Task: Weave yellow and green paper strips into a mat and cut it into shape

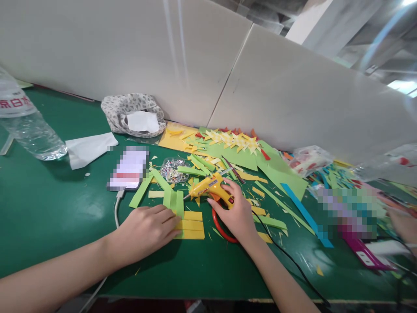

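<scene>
My right hand (236, 206) is wrapped around a yellow hot glue gun (208, 186), its nozzle pointing left. The nozzle tip is at the edge of the upright green paper strips (173, 201). My left hand (148, 228) holds these strips down at their lower end, its fingers close together and partly hiding them. Yellow paper strips (192, 228) lie crosswise beneath, sticking out to the right of my left fingertips. A red scissors handle (223, 228) shows under my right hand. Whether glue is coming out is too small to tell.
A phone (128, 167) on a cable lies left of a tray of googly eyes (174, 169). Paper scraps and a spiky yellow paper figure (233, 140) lie behind. A water bottle (32, 121) stands left. The glue gun's black cord (289, 258) runs right, where another person's hand (404, 224) shows.
</scene>
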{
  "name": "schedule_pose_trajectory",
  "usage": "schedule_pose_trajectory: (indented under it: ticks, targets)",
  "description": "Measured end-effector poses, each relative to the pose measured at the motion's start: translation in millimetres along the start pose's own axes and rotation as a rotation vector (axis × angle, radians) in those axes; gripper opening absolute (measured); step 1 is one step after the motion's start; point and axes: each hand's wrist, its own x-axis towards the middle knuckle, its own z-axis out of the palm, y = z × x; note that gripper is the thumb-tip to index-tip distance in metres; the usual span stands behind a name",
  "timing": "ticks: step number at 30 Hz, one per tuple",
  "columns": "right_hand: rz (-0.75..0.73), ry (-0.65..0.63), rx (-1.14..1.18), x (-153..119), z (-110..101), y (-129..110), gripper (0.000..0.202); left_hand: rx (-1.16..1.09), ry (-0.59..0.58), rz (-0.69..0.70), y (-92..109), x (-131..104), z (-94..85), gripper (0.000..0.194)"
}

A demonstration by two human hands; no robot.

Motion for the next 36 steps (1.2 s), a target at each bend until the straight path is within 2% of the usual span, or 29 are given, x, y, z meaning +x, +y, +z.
schedule_pose_trajectory:
  ticks: [8, 15, 18, 20, 23, 25, 28, 31, 36]
  targets:
    - [0.041, 0.116, -0.031, 2, 0, 1, 0.054, -0.005, -0.008, -0.011, 1, 1, -0.7, 0.023]
    - [0.053, 0.138, -0.012, 1, 0, 2, 0.054, 0.001, -0.039, 0.002, 0, 0, 2.0, 0.021]
    - [0.063, 0.129, -0.088, 2, 0, 5, 0.052, -0.002, -0.044, 0.004, 0, -1, 4.1, 0.023]
    - [0.015, 0.154, -0.172, 3, -1, 4, 0.049, -0.004, -0.046, 0.001, 0, -1, 4.7, 0.023]
    - [-0.218, 0.198, -0.185, 1, -3, -6, 0.04, -0.005, -0.046, -0.005, 0, -1, 4.8, 0.023]
    - [-0.405, 0.112, -0.093, -4, -2, -18, 0.032, -0.005, -0.044, -0.011, 0, -1, 4.6, 0.022]
    - [-0.591, -0.127, 0.023, -14, 3, -37, 0.021, -0.009, -0.051, -0.017, 0, 0, 3.9, 0.02]
    - [-0.649, -0.236, 0.03, -21, 8, -47, 0.011, -0.011, -0.058, -0.016, 1, 1, 2.9, 0.02]
    - [-0.66, -0.25, -0.004, -23, 9, -47, 0.012, -0.013, -0.065, -0.016, 1, 1, 2.5, 0.019]
